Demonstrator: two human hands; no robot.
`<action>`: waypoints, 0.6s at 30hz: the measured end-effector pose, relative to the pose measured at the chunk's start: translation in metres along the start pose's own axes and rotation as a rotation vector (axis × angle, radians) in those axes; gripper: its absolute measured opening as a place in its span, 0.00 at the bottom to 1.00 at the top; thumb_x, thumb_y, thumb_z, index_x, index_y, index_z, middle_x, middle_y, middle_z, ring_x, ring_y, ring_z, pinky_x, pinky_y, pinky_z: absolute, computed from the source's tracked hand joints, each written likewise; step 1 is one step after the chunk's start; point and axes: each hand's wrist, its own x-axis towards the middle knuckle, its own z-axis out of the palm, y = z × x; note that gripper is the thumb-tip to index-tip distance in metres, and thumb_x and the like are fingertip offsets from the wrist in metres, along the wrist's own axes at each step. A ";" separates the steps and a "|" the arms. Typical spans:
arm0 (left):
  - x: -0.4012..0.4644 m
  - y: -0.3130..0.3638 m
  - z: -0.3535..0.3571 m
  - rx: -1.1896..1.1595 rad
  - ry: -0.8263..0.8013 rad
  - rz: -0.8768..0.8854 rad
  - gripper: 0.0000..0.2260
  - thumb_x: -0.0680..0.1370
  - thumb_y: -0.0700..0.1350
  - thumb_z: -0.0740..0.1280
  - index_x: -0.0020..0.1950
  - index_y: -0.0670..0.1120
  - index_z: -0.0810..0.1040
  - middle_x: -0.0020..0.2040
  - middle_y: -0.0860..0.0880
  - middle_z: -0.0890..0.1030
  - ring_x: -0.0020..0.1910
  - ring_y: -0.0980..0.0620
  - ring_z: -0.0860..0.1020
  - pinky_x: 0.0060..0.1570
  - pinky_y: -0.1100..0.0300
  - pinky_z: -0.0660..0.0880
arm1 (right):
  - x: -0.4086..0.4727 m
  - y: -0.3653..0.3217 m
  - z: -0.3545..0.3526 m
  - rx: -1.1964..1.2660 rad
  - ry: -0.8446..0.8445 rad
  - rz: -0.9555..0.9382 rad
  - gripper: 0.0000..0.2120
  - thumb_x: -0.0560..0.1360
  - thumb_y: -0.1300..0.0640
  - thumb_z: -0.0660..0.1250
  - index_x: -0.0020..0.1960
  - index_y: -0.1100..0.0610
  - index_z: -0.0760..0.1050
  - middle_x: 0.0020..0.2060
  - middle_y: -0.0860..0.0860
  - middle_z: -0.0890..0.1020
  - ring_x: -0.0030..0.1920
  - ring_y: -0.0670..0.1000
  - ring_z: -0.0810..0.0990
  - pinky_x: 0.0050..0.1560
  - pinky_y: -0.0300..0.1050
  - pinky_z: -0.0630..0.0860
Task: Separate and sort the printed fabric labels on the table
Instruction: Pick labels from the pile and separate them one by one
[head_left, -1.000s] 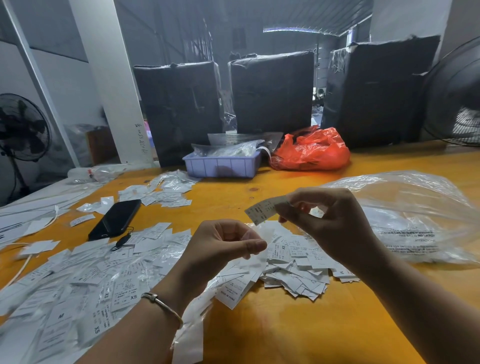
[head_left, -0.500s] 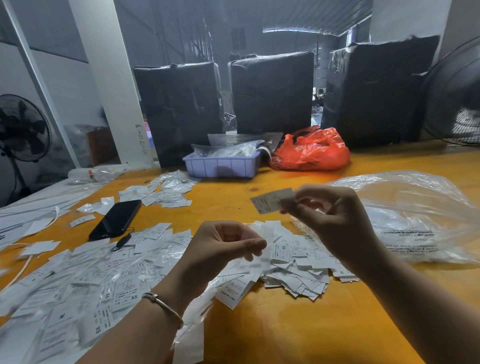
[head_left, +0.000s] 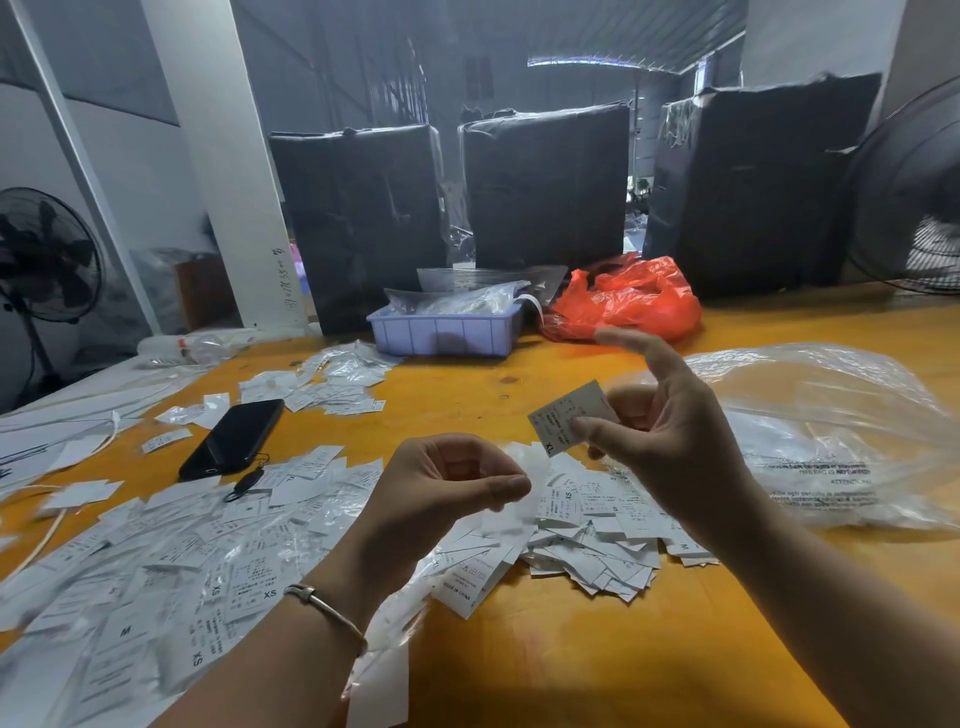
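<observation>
Big yellow table buried in labels. Left hand grips a label strip; right hand now lifts one XL label free in a thumb pinch, index finger flicked out. Probably headed for a size pile.

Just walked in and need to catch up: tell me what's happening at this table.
A person is sorting printed fabric labels by hand. The right hand pinches a single label marked XL, lifted above a heap of loose labels on the orange table. The left hand holds a strip of labels that hangs down toward the table. More labels lie spread to the left around a black phone.
</observation>
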 end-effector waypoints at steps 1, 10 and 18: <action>0.000 0.000 0.000 0.008 -0.001 0.005 0.07 0.63 0.47 0.78 0.38 0.46 0.85 0.38 0.45 0.84 0.36 0.54 0.80 0.39 0.66 0.77 | -0.001 -0.001 0.000 -0.042 0.027 -0.046 0.32 0.70 0.66 0.73 0.69 0.48 0.65 0.37 0.53 0.85 0.36 0.50 0.84 0.38 0.46 0.83; -0.001 0.001 0.000 0.034 -0.007 0.044 0.06 0.64 0.47 0.78 0.37 0.48 0.84 0.36 0.48 0.83 0.37 0.55 0.80 0.39 0.65 0.77 | -0.008 -0.017 0.010 -0.253 0.071 -0.308 0.21 0.73 0.66 0.70 0.64 0.52 0.76 0.36 0.47 0.83 0.35 0.44 0.82 0.37 0.33 0.78; -0.001 0.001 0.001 0.047 -0.004 0.038 0.05 0.65 0.47 0.77 0.37 0.49 0.84 0.37 0.49 0.84 0.37 0.56 0.80 0.39 0.66 0.77 | -0.011 -0.021 0.009 -0.259 0.055 -0.323 0.21 0.71 0.66 0.73 0.61 0.54 0.74 0.40 0.49 0.85 0.38 0.42 0.83 0.34 0.38 0.80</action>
